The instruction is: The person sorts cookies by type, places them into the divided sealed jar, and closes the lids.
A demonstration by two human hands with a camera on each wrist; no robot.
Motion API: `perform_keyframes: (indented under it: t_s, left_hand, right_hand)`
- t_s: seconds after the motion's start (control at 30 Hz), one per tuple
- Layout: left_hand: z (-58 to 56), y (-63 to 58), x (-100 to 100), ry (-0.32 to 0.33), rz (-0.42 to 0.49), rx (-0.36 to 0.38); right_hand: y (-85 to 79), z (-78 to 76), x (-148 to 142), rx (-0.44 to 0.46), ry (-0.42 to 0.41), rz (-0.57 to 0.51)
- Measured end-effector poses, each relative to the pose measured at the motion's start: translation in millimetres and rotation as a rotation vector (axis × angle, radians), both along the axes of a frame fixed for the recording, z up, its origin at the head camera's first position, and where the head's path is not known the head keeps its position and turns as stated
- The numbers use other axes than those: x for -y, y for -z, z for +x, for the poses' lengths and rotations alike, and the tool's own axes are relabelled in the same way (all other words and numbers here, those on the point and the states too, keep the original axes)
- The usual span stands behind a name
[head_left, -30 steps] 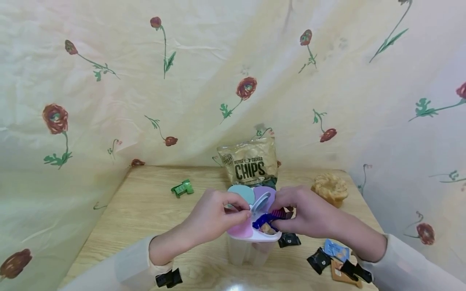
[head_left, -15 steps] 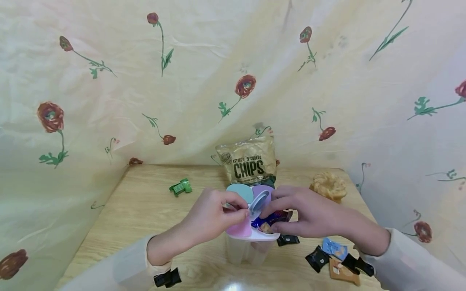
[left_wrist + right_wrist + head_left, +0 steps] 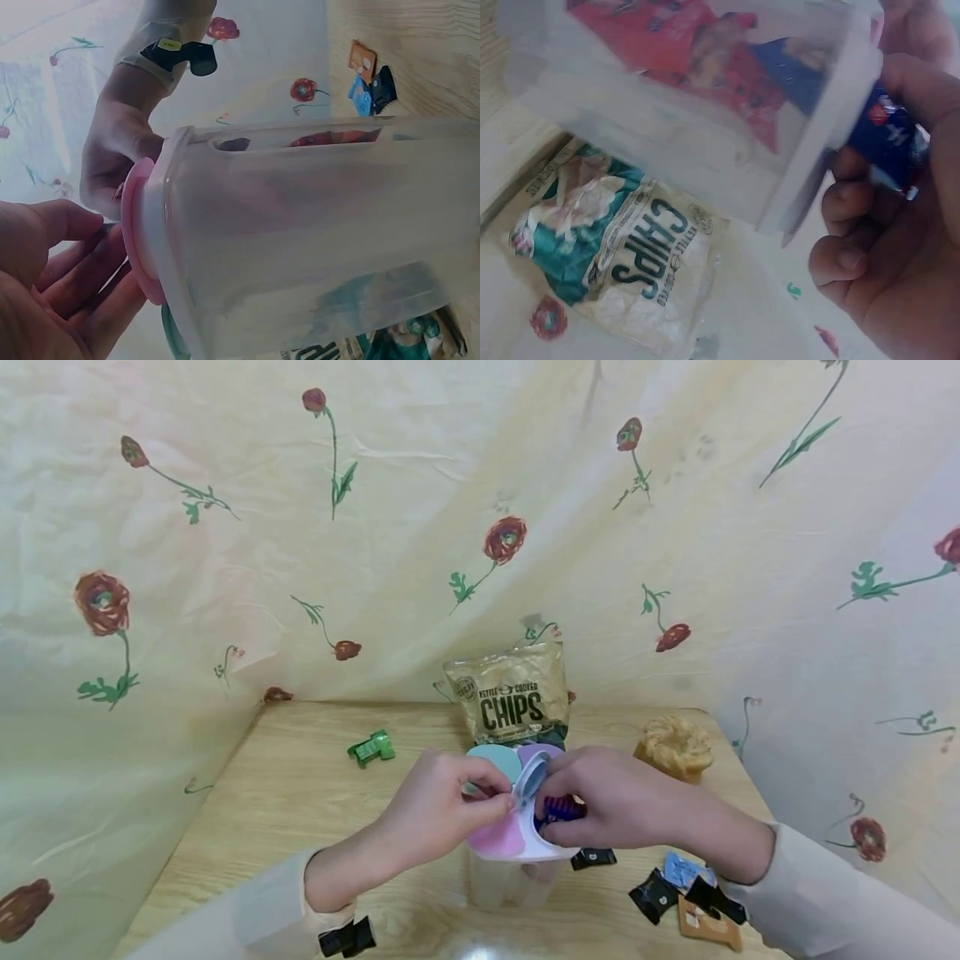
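Observation:
A clear plastic storage container [image 3: 517,885] stands upright on the table, with teal, purple and pink lids over its compartments. My left hand [image 3: 446,797] pinches the raised grey flip lid [image 3: 534,775] at its edge. At the uncovered compartment, my right hand [image 3: 626,797] grips a shiny blue snack packet [image 3: 889,142], fingers and thumb at the rim. Part of the packet is inside the opening and part sticks out toward the palm. Through the clear wall in the right wrist view, red snack packets [image 3: 667,37] show inside.
A bag of chips [image 3: 512,706] leans behind the container. A green wrapped candy [image 3: 371,748] lies at left, a ring-shaped pastry [image 3: 675,749] at right. Near the right wrist are black [image 3: 654,896], blue [image 3: 686,870] and orange [image 3: 708,927] packets. A flowered cloth [image 3: 405,527] hangs behind.
My right hand loosens and spreads over the blue packet, then closes on it again and moves left, further over the opening. The left hand keeps the lid raised.

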State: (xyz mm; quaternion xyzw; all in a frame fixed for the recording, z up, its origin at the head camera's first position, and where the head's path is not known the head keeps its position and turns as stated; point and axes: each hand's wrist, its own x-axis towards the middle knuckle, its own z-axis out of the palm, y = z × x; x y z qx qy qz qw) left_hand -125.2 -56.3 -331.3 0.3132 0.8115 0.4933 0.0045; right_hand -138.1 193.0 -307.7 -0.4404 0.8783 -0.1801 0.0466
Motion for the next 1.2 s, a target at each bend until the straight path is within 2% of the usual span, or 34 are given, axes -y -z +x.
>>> perform_keyframes:
  t_s: [0.1, 0.27, 0.5, 0.63, 0.73, 0.87, 1.1, 1.2]
  left_hand:
    - [-0.3, -0.8, -0.9, -0.008, -0.005, -0.01]
    - [-1.7, -1.6, -1.3, -0.02, -0.014, -0.023]
    - [-2.5, -2.0, -1.2, -0.013, -0.004, -0.018]
    - [-2.7, -2.1, -0.8, -0.011, -0.002, -0.01]
    - [-3.3, -2.4, -0.6, -0.008, 0.0, -0.002]
    - [-3.5, -2.7, -0.6, -0.005, 0.001, 0.007]
    - [-2.6, -1.7, 0.1, -0.007, -0.005, 0.022]
    - [-2.5, -1.6, 1.0, -0.015, -0.008, 0.028]
  right_hand:
    - [0.5, -0.7, -3.0, 0.033, 0.0, -0.02]
    - [-2.6, 2.5, -16.0, 0.061, -0.012, -0.142]
    - [1.4, 4.0, -34.0, -0.086, -0.088, -0.328]
    - [9.1, 1.3, -35.8, -0.168, -0.156, -0.441]
    - [14.2, -1.1, -33.6, -0.197, -0.195, -0.488]
    - [19.2, -3.6, -29.9, -0.16, -0.191, -0.468]
    - [25.5, -4.3, -26.5, -0.048, -0.096, -0.352]
    - [26.6, -4.2, -23.6, -0.032, -0.093, -0.345]
